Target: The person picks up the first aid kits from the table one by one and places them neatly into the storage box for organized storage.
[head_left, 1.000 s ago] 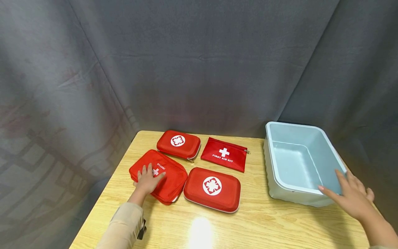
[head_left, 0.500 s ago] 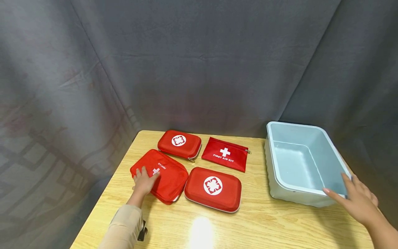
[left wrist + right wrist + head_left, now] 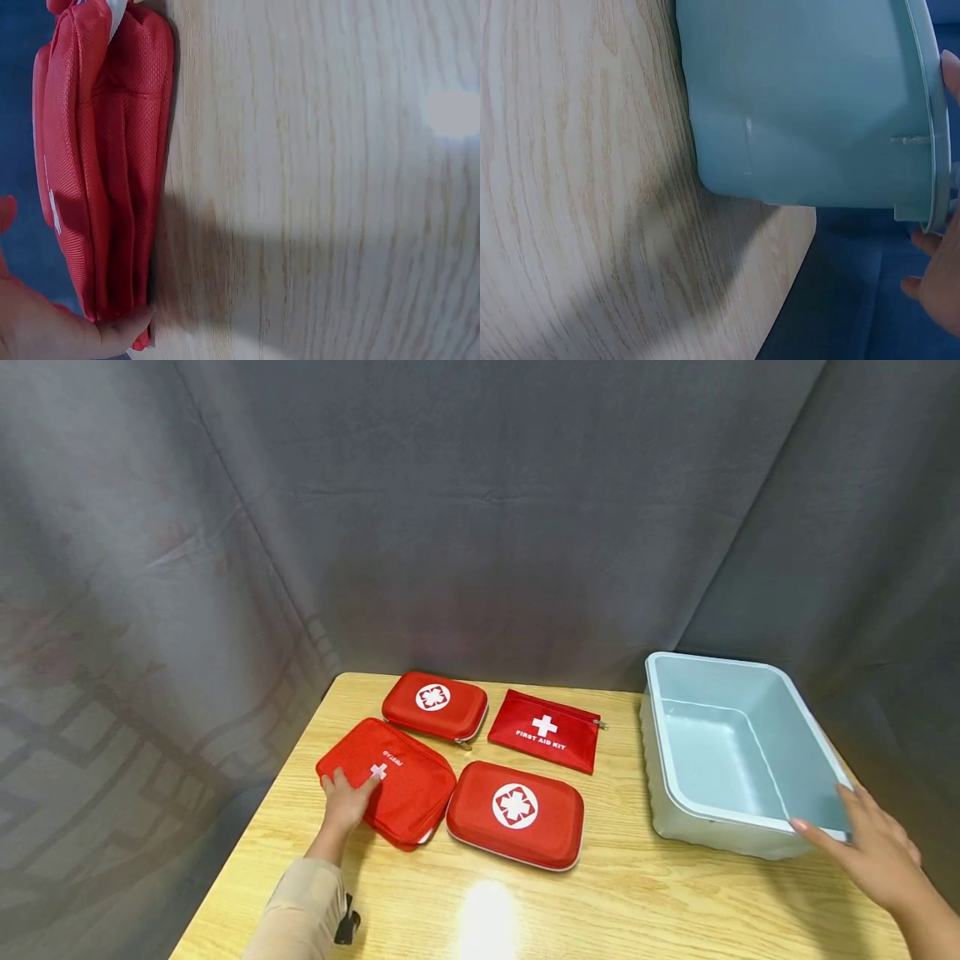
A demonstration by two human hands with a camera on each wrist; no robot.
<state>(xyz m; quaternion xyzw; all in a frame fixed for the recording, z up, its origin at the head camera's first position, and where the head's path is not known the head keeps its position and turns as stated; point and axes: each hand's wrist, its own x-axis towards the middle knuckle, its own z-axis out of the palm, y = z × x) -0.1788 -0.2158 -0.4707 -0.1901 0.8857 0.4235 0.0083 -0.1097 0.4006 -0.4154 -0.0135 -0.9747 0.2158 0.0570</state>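
In the head view my left hand (image 3: pixel 347 800) is at the near left edge of a soft red first aid pouch (image 3: pixel 408 797), thumb spread over its top. A finger (image 3: pixel 124 334) touches the pouch's lower edge in the left wrist view, while the thumb stays apart from it. My right hand (image 3: pixel 873 852) is at the near right corner of a pale blue plastic bin (image 3: pixel 678 802), fingers spread and fairly straight around the rim. The right wrist view shows the bin's side (image 3: pixel 802 112) and only part of that hand; firm contact cannot be made out.
A large red hard case (image 3: pixel 480 827) lies beside the pouch. Behind are a smaller red case (image 3: pixel 468 702) and a flat zipped first aid kit pouch (image 3: pixel 517 714). Everything stands on a wooden table (image 3: pixel 622 902), with a grey curtain (image 3: pixel 487 527) behind.
My left hand has slid back from the pouch's top toward its near left edge. The right hand has shifted slightly right and nearer along the bin's corner.
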